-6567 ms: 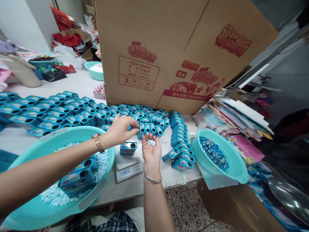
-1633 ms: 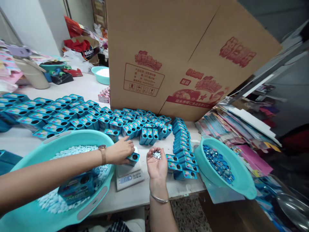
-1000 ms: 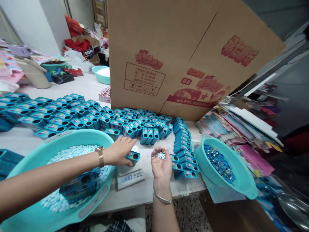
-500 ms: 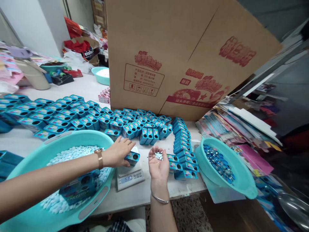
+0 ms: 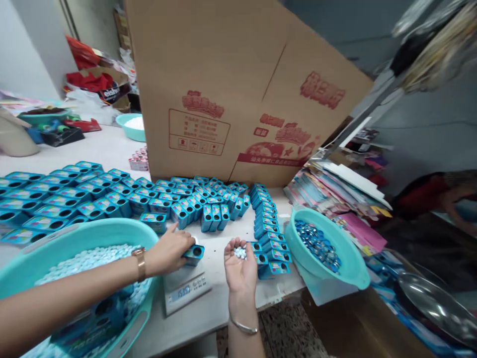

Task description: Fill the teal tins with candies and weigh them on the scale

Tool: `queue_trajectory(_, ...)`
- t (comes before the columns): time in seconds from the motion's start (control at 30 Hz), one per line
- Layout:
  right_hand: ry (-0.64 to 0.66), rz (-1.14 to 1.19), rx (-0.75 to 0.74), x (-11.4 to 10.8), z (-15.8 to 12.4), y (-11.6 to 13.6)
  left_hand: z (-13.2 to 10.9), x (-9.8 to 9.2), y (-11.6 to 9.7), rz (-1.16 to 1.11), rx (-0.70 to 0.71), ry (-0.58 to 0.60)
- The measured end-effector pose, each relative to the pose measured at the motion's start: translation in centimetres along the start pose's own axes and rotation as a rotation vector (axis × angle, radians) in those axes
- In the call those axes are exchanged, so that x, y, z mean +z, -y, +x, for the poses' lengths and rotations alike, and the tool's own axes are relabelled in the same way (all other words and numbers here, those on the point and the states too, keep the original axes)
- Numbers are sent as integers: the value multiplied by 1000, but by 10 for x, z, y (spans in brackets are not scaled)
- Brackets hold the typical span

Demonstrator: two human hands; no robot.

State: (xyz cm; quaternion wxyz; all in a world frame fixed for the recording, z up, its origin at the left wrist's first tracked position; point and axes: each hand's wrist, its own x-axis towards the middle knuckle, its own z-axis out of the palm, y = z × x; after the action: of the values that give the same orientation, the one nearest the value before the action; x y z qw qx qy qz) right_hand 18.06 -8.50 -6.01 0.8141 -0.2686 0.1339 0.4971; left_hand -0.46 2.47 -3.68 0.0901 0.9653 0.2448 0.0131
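Beside the tub (image 5: 136,234) of pellets (image 5: 85,259), the left hand (image 5: 169,253) holds a tin (image 5: 195,253).

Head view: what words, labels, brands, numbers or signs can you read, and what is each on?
"1535", last digit unclear: scale display.
"板装": badge on the large carton.
"汕头市": start of the carton's red band; the rest is blurred.
"eish", ending unclear: open box at back left.
Too small or blurred: other carton print and labels on the blue boxes.
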Motion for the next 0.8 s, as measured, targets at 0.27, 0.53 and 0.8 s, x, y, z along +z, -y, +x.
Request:
queue_trajectory(0.27,-27,137,-280,-37,-17,95,118,-9,-51,-63,-39,-139)
queue_trajectory(0.53,-98,171,-400,-79,-19,137,200,53,-88,-87,61,85)
queue_trajectory(0.8,-141,214,-378,-89,-6,145,204,11,-21,8,164,67)
